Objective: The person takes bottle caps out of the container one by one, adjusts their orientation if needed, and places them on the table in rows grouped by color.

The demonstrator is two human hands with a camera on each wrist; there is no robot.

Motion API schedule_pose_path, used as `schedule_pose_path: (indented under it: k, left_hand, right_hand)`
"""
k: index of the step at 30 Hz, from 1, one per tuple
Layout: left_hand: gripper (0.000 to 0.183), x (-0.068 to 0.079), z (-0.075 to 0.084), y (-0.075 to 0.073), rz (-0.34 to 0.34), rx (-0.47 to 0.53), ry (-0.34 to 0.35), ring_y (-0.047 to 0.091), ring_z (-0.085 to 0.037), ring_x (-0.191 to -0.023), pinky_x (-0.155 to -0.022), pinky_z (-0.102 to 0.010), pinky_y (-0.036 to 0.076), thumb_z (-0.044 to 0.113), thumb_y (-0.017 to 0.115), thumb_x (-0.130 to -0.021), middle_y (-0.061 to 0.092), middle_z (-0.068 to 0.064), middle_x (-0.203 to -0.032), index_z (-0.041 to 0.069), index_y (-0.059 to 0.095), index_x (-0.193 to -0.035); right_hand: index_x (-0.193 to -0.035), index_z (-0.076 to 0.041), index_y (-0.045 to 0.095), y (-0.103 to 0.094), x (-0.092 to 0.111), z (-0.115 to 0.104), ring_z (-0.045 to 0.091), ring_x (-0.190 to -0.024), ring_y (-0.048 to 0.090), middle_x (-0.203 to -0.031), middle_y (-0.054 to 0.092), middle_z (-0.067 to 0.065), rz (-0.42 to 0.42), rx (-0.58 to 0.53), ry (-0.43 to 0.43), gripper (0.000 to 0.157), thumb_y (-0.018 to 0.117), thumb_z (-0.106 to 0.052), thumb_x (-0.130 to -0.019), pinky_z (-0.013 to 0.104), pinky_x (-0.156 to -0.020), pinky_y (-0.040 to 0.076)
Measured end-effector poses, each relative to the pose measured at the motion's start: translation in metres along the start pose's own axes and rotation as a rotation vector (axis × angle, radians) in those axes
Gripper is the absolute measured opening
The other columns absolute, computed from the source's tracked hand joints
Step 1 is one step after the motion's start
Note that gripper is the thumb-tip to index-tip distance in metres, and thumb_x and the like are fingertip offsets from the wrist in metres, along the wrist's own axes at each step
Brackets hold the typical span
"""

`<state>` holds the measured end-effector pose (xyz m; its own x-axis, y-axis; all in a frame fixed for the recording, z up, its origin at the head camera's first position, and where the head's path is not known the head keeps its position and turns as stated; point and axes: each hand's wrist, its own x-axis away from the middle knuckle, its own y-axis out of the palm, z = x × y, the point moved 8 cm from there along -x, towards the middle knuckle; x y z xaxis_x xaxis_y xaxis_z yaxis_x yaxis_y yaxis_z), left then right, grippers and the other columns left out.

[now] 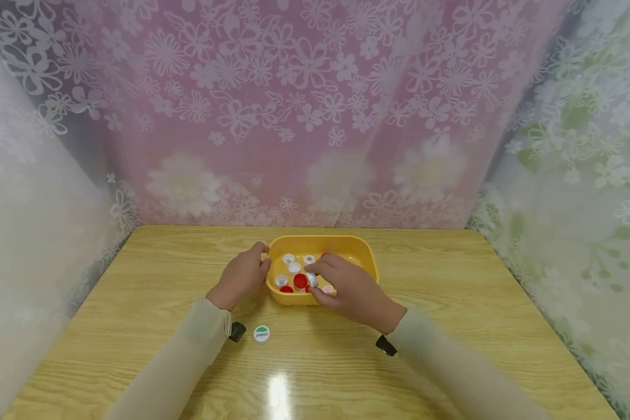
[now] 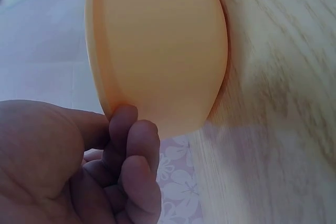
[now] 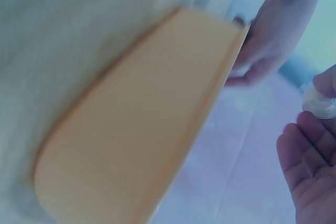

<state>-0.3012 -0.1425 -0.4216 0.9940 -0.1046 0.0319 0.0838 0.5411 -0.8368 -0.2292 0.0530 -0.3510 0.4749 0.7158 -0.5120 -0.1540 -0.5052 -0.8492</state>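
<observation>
A yellow plastic basin (image 1: 294,300) stands on the table, holding several white and red bottle caps, among them a red cap (image 1: 300,281) and a white cap (image 1: 294,268). My left hand (image 1: 243,274) grips the basin's left end; in the left wrist view the thumb and curled fingers meet at the rim of the basin (image 2: 163,51). Over the basin's front part, my right hand (image 1: 354,291) pinches a white bottle cap (image 1: 312,280) between thumb and fingers. The right wrist view has this held cap (image 3: 319,105) above the rim level. My right hand hides some caps behind it.
A white cap with a green mark (image 1: 261,333) lies on the wooden table (image 1: 451,326) in front of the basin, near the left wrist. A pink flowered curtain (image 1: 304,116) hangs behind the table, with pale flowered curtains (image 1: 583,175) at both sides.
</observation>
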Motion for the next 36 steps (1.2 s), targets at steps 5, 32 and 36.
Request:
schedule_pose_path:
  k: [5,32,36]
  left_hand:
    - [0.04,-0.001,-0.002,0.001,-0.009,-0.006,-0.017,0.056,-0.018,-0.067,-0.062,-0.03,0.048,0.024,0.053,-0.109,0.065,-0.005,-0.088,0.003,0.049,-0.142]
    - [0.039,-0.001,-0.001,0.005,-0.018,-0.025,-0.02,0.056,-0.02,-0.07,-0.066,-0.03,0.049,0.025,0.052,-0.11,0.063,-0.005,-0.088,0.005,0.047,-0.142]
    - [0.038,-0.001,0.0,0.006,-0.019,-0.029,-0.027,0.058,-0.021,-0.074,-0.068,-0.031,0.05,0.025,0.053,-0.11,0.066,-0.006,-0.094,0.005,0.047,-0.142]
  right_hand:
    - [-0.12,-0.012,0.07,0.02,0.013,-0.021,0.008,-0.095,0.065,-0.11,0.071,-0.005,-0.161,-0.225,0.084,0.032,0.082,-0.019,-0.091,0.023,-0.087,0.056]
    - [-0.101,-0.023,0.074,0.101,0.022,-0.026,0.006,-0.079,0.047,-0.087,0.052,-0.012,-0.567,-0.037,0.128,0.013,0.077,-0.035,-0.095,0.021,-0.068,0.043]
    - [-0.098,-0.024,0.073,0.102,0.019,-0.028,0.006,-0.079,0.048,-0.087,0.052,-0.012,-0.578,-0.018,0.128,0.014,0.077,-0.037,-0.093,0.02,-0.066,0.042]
